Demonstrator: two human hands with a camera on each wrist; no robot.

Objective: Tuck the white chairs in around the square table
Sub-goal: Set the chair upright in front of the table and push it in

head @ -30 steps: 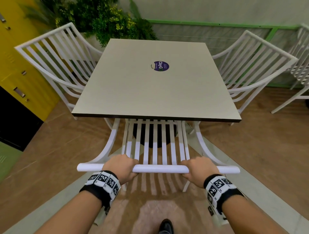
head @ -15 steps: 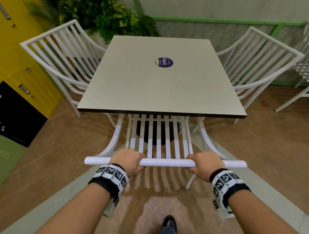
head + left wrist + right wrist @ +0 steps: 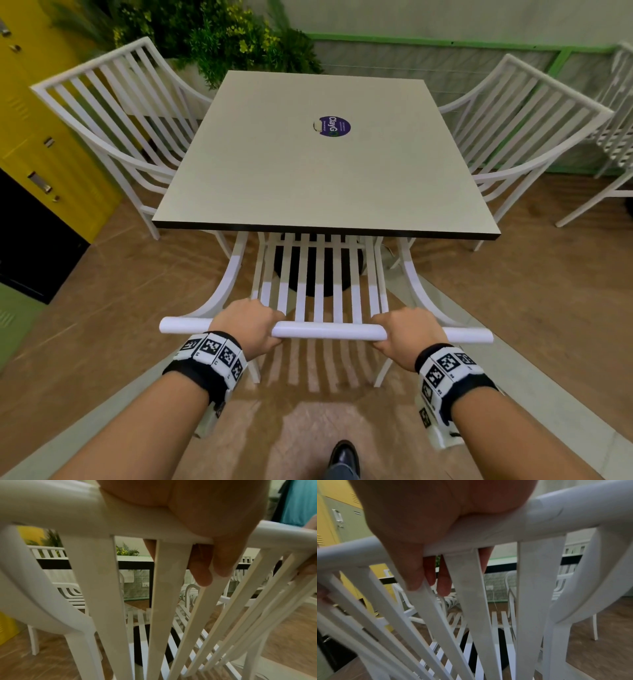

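Note:
The square beige table point(image 3: 274, 178) stands in the middle with a round purple sticker point(image 3: 331, 126) on top. A white slatted chair point(image 3: 318, 294) sits at its near side, seat partly under the tabletop. My left hand point(image 3: 247, 325) grips the chair's top rail point(image 3: 327, 331) left of centre, and my right hand point(image 3: 406, 329) grips it right of centre. In the left wrist view fingers point(image 3: 202, 566) curl round the rail point(image 3: 51, 513); the right wrist view shows fingers point(image 3: 418, 566) wrapped over the rail point(image 3: 556, 511). White chairs stand at the table's left point(image 3: 113, 113) and right point(image 3: 534, 116) sides.
Yellow lockers point(image 3: 30, 137) line the left wall above a black base. A green plant point(image 3: 205, 31) fills the back corner. Another white chair point(image 3: 616, 137) stands at the far right. A green-framed low wall point(image 3: 445, 51) runs behind. My shoe point(image 3: 344, 455) is on the brown floor.
The chair has slid forward under the table with both hands still gripping its top rail; the view has come closer to the table.

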